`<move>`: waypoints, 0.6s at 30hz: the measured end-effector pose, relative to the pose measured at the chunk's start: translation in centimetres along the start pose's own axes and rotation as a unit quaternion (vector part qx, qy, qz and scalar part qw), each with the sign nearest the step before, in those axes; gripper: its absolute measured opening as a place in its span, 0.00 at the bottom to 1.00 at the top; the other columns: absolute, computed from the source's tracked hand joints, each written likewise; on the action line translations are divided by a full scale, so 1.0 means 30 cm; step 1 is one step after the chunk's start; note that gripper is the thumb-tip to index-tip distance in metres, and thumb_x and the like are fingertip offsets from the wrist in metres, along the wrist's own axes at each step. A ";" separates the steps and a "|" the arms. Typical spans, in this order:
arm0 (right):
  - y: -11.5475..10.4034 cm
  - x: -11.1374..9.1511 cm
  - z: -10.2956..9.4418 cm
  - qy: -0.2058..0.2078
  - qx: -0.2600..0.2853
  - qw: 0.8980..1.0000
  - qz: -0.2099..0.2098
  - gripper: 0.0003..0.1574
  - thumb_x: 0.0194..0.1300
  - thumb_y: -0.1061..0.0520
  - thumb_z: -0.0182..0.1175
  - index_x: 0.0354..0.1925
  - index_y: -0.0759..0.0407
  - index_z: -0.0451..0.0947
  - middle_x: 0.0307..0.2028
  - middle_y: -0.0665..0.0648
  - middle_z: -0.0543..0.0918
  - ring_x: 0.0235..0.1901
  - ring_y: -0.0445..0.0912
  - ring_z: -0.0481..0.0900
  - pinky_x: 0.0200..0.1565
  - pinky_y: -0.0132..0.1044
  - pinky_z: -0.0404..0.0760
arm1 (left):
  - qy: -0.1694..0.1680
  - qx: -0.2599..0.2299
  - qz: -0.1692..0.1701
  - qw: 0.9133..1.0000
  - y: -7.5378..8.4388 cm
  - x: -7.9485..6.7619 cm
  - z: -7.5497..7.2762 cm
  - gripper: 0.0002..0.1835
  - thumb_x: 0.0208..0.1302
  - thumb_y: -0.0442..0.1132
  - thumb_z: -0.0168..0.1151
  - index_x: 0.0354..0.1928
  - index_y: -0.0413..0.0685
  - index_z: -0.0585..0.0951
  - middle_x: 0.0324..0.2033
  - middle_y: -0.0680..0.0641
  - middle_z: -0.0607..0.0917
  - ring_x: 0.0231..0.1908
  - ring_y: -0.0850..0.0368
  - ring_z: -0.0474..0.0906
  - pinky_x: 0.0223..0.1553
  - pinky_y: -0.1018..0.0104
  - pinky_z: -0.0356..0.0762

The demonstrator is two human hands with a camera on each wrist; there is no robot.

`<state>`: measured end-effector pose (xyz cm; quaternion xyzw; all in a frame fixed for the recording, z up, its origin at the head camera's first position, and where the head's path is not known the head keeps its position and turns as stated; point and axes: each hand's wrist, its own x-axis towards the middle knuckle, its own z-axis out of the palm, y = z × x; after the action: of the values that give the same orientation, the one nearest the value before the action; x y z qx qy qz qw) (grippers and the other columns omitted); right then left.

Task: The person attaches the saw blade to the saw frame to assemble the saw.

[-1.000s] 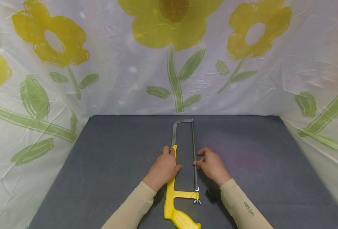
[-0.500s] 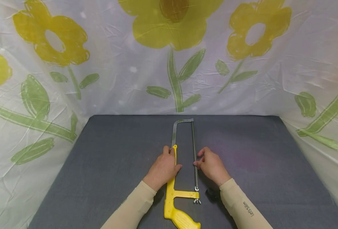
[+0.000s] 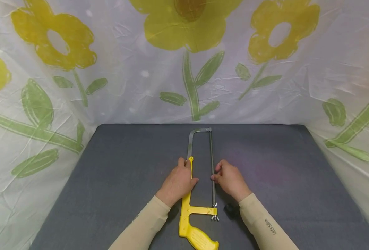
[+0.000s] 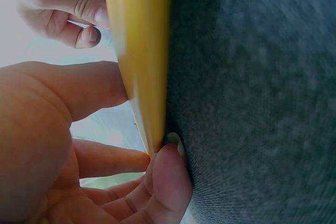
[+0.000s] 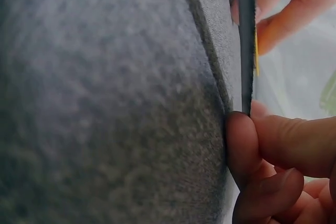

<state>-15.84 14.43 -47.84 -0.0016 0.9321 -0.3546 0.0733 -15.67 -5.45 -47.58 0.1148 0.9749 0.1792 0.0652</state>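
Note:
A hacksaw (image 3: pixel 199 210) with a yellow frame and handle lies flat on the dark cloth, its handle toward me and its silver bow away from me. My left hand (image 3: pixel 177 182) holds the yellow part of the frame, fingers on the outer side and thumb on the inner side. On the right, my right hand (image 3: pixel 232 179) pinches the thin dark blade (image 3: pixel 211 152) between thumb and index finger. The right wrist view shows that pinch close up at the blade (image 5: pixel 247 51). A silver wing nut (image 3: pixel 215 218) sits at the blade's near end.
The dark grey cloth (image 3: pixel 125 156) covers the table. Behind it and at both sides hangs a white sheet (image 3: pixel 125 86) printed with yellow flowers. A small black object (image 3: pixel 231 210) shows under my right wrist.
Both hands keep their hold on the hacksaw, which stays in place. The head view has tipped down very slightly.

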 end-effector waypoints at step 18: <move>0.020 -0.010 -0.008 0.006 -0.036 0.999 -0.023 0.17 0.60 0.53 0.73 0.35 0.56 0.73 0.23 0.50 0.76 0.22 0.43 0.71 0.28 0.36 0.68 | 0.008 -0.030 -0.004 0.999 0.003 -0.001 0.001 0.38 0.67 0.46 0.67 0.72 0.33 0.66 0.61 0.37 0.70 0.21 0.60 0.74 0.21 0.71 0.74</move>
<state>-15.55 15.05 -48.03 -0.0241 0.9444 -0.3224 0.0596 -15.61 -5.35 -47.58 0.1076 0.9699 0.2095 0.0612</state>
